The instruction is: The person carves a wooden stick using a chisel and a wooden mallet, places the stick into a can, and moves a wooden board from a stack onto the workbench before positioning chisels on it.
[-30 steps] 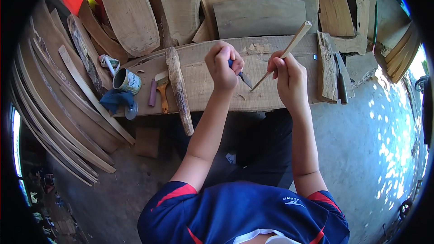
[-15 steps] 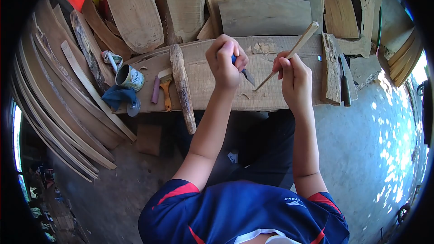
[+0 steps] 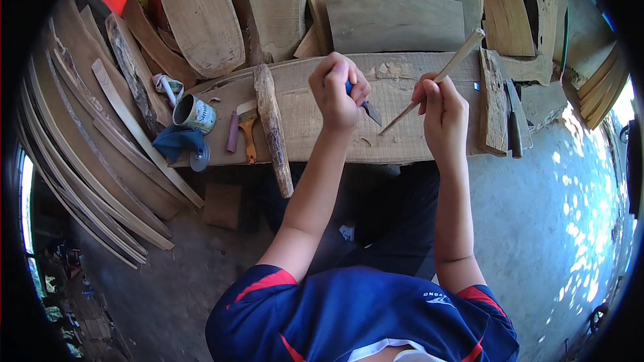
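Observation:
My left hand (image 3: 341, 90) is closed around the blue handle of a knife (image 3: 371, 114), whose short pointed metal blade slants down to the right. In my right hand (image 3: 443, 104) a slim wooden stick (image 3: 460, 55) is pinched between thumb and fingers. Its thick squared end points up and right, while its thin tapered end comes down near the knife's tip, close over the wooden plank (image 3: 322, 135). Whether blade and stick touch I cannot tell. A small wood shaving (image 3: 366, 141) lies on the plank below the blade.
Left of my hands lie a bark-edged stick (image 3: 272, 127), a brush (image 3: 248, 135), a purple cylinder (image 3: 233, 133), a tin can (image 3: 194, 114) and blue cloth (image 3: 176, 142). On the right are a wood block (image 3: 493, 104) and a large blade (image 3: 514, 121). Boards (image 3: 396, 23) line the back.
My right hand and the wooden stick have shifted slightly to the right, the stick leaning a little more. My left hand keeps its grip on the knife, nearly in place.

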Tool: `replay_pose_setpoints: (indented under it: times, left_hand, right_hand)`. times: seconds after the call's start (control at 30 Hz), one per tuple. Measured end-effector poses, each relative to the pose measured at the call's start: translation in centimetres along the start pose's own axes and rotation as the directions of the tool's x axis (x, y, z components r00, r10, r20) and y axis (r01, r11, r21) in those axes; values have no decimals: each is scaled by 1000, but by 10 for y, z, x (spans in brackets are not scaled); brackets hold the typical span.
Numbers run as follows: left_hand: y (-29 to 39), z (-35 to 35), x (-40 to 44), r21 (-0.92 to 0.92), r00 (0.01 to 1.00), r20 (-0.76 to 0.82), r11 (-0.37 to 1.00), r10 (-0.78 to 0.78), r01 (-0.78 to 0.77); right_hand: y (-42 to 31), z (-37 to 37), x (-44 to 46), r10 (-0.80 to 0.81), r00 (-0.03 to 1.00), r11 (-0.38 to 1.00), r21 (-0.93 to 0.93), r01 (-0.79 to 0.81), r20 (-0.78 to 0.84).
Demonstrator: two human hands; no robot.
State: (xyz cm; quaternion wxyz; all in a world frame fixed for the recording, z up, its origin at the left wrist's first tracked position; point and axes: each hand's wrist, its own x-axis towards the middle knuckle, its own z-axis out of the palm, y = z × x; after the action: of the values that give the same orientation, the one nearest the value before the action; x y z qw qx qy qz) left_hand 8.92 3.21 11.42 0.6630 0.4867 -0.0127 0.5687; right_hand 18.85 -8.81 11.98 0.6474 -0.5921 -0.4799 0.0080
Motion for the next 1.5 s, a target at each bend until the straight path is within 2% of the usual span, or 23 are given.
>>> replay_pose_setpoints:
  times: [0.07,0.1,0.2,0.3,0.37,0.5,0.57,0.63,0.67,0.73,0.77,0.83,0.9,1.03,1.07,1.13,1.23,1.33,1.5]
  left_hand:
    - [9,6,2,30,1000,0,999,28,-28]
    - [6,8,0,141,999,-40,990,5,0]
    - [-31,6,-15,228,995,-25,969,-92,95]
    - [-33,-2,-16,218,997,-7,973,-82,81]
    - [-22,-3,-11,148,996,-28,985,-86,89]
    - [5,4,-4,57,997,57,997,48,-51]
    - [-11,7,-5,122,997,-25,990,-69,72]
    - [-45,4,-16,275,997,0,959,-74,71]
    - [-52,-5,-17,273,998,1,960,-69,67]
    - [-40,-9,-13,156,991,70,982,-116,103]
    - [-37,-9,-9,96,998,26,993,-65,62]
    - [-16,-5,2,-59,998,-1,996,-66,66]
    - [-7,-2,5,-34,999,-11,998,-52,51]
    - [-32,-3,-2,112,977,32,972,-212,207]
    - [-43,-5,-8,172,972,23,958,-235,228]
    - [-43,-4,-8,178,971,67,961,-228,213]
    - [-24,-6,6,70,980,38,979,-196,193]
    - [-3,0,17,-84,986,103,986,-132,141]
    - [-7,5,17,-41,971,159,982,-176,185]
  right_hand:
    - [0,0,0,8,1000,1000,-11,-8,-19]
    - [-1,1,0,16,999,1000,1,-15,-37]
    - [-1,5,-1,18,997,1000,25,-17,-68]
    - [-2,9,-2,-41,997,999,-34,39,-59]
    - [-2,10,-2,-76,994,995,-71,70,-77]
    - [-2,9,-3,-44,994,997,-59,39,-96]
    - [-3,9,-4,-27,996,999,-45,23,-86]
    - [-1,11,-6,-42,995,998,-51,37,-91]
    - [0,12,-6,-60,993,997,-56,54,-101]
    - [0,10,-5,-71,993,996,-63,65,-93]
    - [0,9,-6,-77,994,995,-67,71,-80]
    - [-4,7,-6,-32,997,999,-36,30,-73]
    - [-3,5,-6,14,998,1000,-5,-15,-65]
    - [5,-1,-6,-44,998,999,24,43,44]
    - [6,-1,-6,-70,995,997,22,68,68]
    - [4,-2,-6,-75,994,997,30,73,78]
    - [6,-5,-5,-60,994,997,50,55,88]
    - [8,-9,-4,-32,995,997,75,25,93]
    - [10,-10,-4,18,997,992,126,-28,77]
